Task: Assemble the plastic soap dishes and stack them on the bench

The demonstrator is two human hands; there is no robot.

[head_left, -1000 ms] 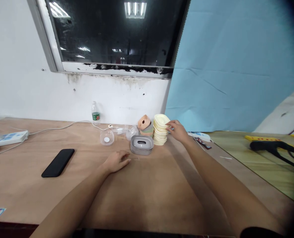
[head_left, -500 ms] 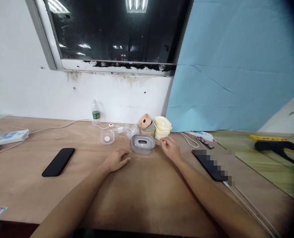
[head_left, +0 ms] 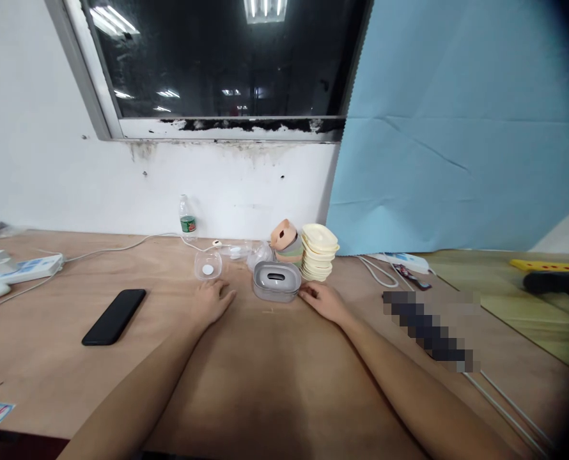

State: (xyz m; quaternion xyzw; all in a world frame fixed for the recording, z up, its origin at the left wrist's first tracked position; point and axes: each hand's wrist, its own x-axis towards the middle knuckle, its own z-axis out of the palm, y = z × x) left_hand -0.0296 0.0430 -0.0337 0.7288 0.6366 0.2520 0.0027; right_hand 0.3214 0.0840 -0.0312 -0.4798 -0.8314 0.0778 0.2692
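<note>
A grey oval plastic container (head_left: 275,292) with a slot in its inner piece sits on the wooden table in front of me. My right hand (head_left: 327,301) rests at its right side, fingers loosely bent, fingertips at or very near its wall, not wrapped round it. My left hand (head_left: 212,304) lies on the table to the left, thumb apart from the fingers and nothing in it. Just beyond its fingertips is a clear plastic container (head_left: 208,258) with a white disc. Behind the grey container stand a stack of pale yellow lids or containers (head_left: 319,249) and a peach container (head_left: 283,235) tilted on other pieces.
A black phone (head_left: 114,317) lies at left, near a white power strip (head_left: 25,271). At the back wall stands a plastic bottle (head_left: 187,220). On the right are a dark, pixelated object (head_left: 426,329), white cables (head_left: 498,399) and another power strip (head_left: 406,262).
My right hand has come down from beside the yellow stack to the grey container's right side. My left hand has shifted left, away from the grey container towards the clear one.
</note>
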